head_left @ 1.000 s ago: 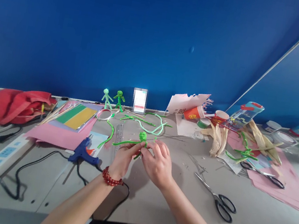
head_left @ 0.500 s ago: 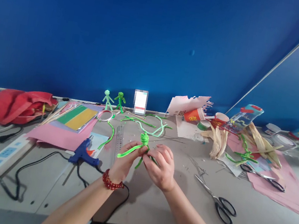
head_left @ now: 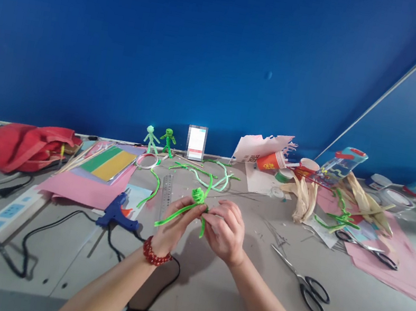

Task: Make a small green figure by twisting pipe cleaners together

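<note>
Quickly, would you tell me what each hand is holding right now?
Left hand: closed, pinching the green pipe-cleaner figure.
Right hand: closed on the same figure.

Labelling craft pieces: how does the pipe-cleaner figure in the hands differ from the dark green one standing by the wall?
The held pipe-cleaner figure is lime green; the standing figure is darker. The held one sits between the left hand and right hand, loose ends trailing; the standing one is upright, limbs formed. Both have round heads.
</note>
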A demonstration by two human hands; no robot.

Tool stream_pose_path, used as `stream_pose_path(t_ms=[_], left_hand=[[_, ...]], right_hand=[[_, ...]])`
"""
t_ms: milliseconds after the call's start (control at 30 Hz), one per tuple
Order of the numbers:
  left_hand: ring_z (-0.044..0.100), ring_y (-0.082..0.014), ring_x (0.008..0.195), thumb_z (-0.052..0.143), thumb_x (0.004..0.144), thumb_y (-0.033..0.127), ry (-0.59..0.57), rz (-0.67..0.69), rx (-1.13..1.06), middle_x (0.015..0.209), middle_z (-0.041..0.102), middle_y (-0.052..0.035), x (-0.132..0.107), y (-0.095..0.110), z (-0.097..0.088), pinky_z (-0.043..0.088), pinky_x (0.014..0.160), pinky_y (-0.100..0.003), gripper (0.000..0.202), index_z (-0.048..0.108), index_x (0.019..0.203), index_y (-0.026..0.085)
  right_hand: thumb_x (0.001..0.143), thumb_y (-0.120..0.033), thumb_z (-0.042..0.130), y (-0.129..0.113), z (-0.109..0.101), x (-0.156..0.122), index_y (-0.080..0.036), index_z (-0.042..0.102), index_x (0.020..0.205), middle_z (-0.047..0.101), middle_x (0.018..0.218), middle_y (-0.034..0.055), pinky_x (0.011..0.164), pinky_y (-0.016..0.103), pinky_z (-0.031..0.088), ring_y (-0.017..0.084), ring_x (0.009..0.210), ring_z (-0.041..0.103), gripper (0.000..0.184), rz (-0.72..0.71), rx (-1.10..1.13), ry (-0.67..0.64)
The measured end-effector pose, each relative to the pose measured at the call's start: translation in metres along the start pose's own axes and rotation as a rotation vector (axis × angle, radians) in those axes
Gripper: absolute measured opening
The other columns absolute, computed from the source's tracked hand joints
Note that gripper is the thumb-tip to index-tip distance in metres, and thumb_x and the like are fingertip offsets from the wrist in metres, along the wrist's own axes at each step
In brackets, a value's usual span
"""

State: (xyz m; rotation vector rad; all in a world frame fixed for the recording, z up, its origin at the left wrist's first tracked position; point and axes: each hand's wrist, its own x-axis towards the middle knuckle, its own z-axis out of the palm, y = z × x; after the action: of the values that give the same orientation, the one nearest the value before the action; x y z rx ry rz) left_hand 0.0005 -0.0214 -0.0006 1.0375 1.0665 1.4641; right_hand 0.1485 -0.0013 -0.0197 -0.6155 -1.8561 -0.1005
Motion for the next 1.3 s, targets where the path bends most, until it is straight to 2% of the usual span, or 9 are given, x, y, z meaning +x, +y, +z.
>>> stream_pose_path(t_ms=[100,200,333,467,633,833,967,1100,1300], left_hand=[[0.062,-0.0179,0.072,0.076,0.072,0.034,-0.056,-0.042,0.034,0.075,0.068,-0.0022,0.002,-0.003,-0.001,0.052,0.068,-0.03,0.017,0.068,0.076,0.02],[0.061,-0.0178,0.072,0.073,0.075,0.037,-0.132,-0.022,0.079,0.073,0.067,-0.0023,0.005,-0.005,-0.002,0.051,0.07,-0.029,0.019,0.068,0.074,0.019],[0.06,-0.0182,0.073,0.068,0.079,0.041,-0.208,0.025,0.173,0.073,0.066,-0.0032,0.009,-0.006,-0.006,0.05,0.07,-0.028,0.024,0.068,0.075,0.017],[0.059,-0.0176,0.074,0.065,0.082,0.039,-0.232,0.042,0.24,0.075,0.065,-0.0023,0.01,-0.006,-0.008,0.048,0.069,-0.027,0.021,0.068,0.08,0.018],[0.056,-0.0162,0.07,0.062,0.085,0.035,-0.287,0.097,0.279,0.071,0.062,-0.0005,0.011,0.002,-0.004,0.047,0.066,-0.025,0.018,0.066,0.076,0.019],[0.056,-0.0165,0.071,0.063,0.084,0.033,-0.326,0.104,0.334,0.072,0.064,-0.0014,0.011,0.006,-0.003,0.046,0.066,-0.025,0.017,0.07,0.078,0.018],[0.057,-0.0172,0.074,0.065,0.083,0.033,-0.295,0.045,0.238,0.075,0.064,-0.002,0.012,-0.004,-0.005,0.046,0.069,-0.026,0.015,0.069,0.083,0.018],[0.061,-0.0183,0.075,0.071,0.078,0.032,-0.271,-0.006,0.135,0.078,0.068,-0.0032,0.012,-0.006,-0.004,0.048,0.071,-0.028,0.017,0.068,0.085,0.017],[0.062,-0.017,0.075,0.072,0.078,0.031,-0.236,-0.017,0.074,0.075,0.068,-0.0011,0.014,-0.01,-0.007,0.05,0.074,-0.029,0.013,0.07,0.081,0.019]], right_hand=[[0.083,-0.012,0.06,-0.001,0.0,0.0,-0.024,0.063,0.095,0.066,0.083,0.0047,0.079,0.038,0.052,0.019,0.078,0.062,0.017,0.1,0.145,0.011],[0.083,-0.01,0.059,-0.001,-0.002,0.003,-0.022,0.062,0.091,0.065,0.079,0.0043,0.071,0.032,0.051,0.018,0.076,0.062,0.014,0.278,0.322,0.014],[0.085,-0.018,0.059,0.004,-0.006,0.007,-0.02,0.06,0.08,0.062,0.074,0.0019,0.068,0.028,0.048,0.016,0.07,0.058,0.005,0.504,0.472,-0.072],[0.087,-0.03,0.06,0.011,-0.009,0.007,-0.018,0.06,0.077,0.06,0.073,0.0016,0.066,0.026,0.045,0.015,0.07,0.055,0.015,0.729,0.662,-0.194],[0.081,-0.037,0.068,0.017,-0.011,0.008,-0.018,0.057,0.073,0.056,0.065,-0.0014,0.057,0.023,0.041,0.012,0.06,0.052,0.023,1.002,0.923,-0.189],[0.075,-0.036,0.075,0.021,-0.013,0.011,-0.018,0.058,0.077,0.06,0.068,-0.001,0.056,0.023,0.041,0.011,0.058,0.052,0.024,1.073,1.008,-0.212],[0.073,-0.032,0.074,0.017,-0.012,0.013,-0.018,0.056,0.074,0.057,0.063,-0.0031,0.055,0.023,0.04,0.01,0.055,0.051,0.023,1.097,0.972,-0.141],[0.071,-0.029,0.074,0.014,-0.011,0.015,-0.019,0.055,0.073,0.06,0.06,-0.0024,0.055,0.023,0.041,0.011,0.055,0.053,0.021,1.115,0.983,-0.139],[0.072,-0.028,0.073,0.012,-0.01,0.015,-0.019,0.055,0.074,0.062,0.061,-0.002,0.056,0.023,0.041,0.012,0.058,0.056,0.02,1.121,1.005,-0.093]])
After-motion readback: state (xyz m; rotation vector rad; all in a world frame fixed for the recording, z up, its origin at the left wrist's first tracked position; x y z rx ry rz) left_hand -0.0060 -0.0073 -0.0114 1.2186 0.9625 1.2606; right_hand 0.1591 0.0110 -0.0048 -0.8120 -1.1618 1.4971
